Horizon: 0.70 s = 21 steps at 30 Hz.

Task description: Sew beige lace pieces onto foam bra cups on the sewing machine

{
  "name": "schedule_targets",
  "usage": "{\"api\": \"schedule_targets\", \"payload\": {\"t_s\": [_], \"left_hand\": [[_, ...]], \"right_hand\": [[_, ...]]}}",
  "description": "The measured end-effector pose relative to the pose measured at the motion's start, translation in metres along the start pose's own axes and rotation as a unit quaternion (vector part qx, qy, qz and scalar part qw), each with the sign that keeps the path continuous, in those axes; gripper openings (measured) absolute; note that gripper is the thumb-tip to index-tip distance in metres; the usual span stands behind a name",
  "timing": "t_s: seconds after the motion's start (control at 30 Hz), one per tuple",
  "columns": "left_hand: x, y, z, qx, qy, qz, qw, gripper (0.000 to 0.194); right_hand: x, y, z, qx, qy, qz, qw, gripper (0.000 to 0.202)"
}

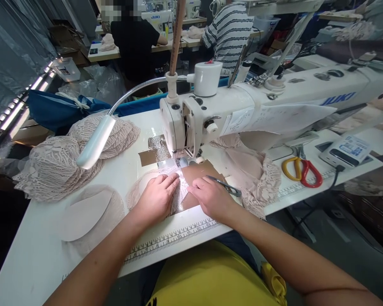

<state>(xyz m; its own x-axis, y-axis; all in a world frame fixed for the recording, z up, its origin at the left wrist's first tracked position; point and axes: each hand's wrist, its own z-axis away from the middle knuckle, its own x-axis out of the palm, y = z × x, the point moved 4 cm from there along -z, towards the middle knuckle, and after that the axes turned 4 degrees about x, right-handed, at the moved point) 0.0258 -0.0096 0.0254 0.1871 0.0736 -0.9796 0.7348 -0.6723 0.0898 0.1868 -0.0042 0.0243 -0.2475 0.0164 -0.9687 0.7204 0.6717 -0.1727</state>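
My left hand [159,195] lies with its fingers stretched flat on a pale pink lace piece [141,180], just in front of the sewing machine's needle area [181,158]. At the right edge of that lace, my right hand [212,197] is closed, thumb and forefinger together by the fabric. Dark thread snips [231,188] stick out of the right hand; their other end is hidden by it. Under the right hand lies brown tape or card [201,172] on the machine bed. The lamp light falls brightly on the lace between the hands.
Stacked lace pieces [55,165] and a round fabric piece [89,212] lie left. A lamp [97,142] hangs over them. Right are more lace pieces [258,170], red-and-yellow scissors [301,170] and a white box [346,151]. A ruler strip [169,240] edges the table. Two people sit beyond.
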Motion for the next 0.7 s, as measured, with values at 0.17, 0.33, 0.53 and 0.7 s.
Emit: {"api": "schedule_targets", "payload": {"t_s": [0.17, 0.33, 0.53, 0.7], "left_hand": [[-0.003, -0.005, -0.002, 0.007, -0.006, 0.008, 1.0, 0.048], [-0.003, -0.018, -0.007, 0.018, -0.022, -0.003, 1.0, 0.05], [0.002, -0.036, -0.019, 0.054, -0.028, -0.038, 0.997, 0.049], [0.003, -0.047, -0.023, 0.06, -0.014, -0.024, 0.998, 0.047]], "right_hand": [[-0.001, 0.001, -0.006, 0.001, -0.03, 0.002, 1.0, 0.02], [-0.005, 0.002, -0.02, 0.009, -0.079, -0.005, 0.997, 0.022], [-0.005, 0.008, -0.038, 0.023, -0.109, -0.008, 0.994, 0.025], [0.0, 0.013, -0.042, 0.024, -0.079, 0.003, 0.997, 0.022]]}}
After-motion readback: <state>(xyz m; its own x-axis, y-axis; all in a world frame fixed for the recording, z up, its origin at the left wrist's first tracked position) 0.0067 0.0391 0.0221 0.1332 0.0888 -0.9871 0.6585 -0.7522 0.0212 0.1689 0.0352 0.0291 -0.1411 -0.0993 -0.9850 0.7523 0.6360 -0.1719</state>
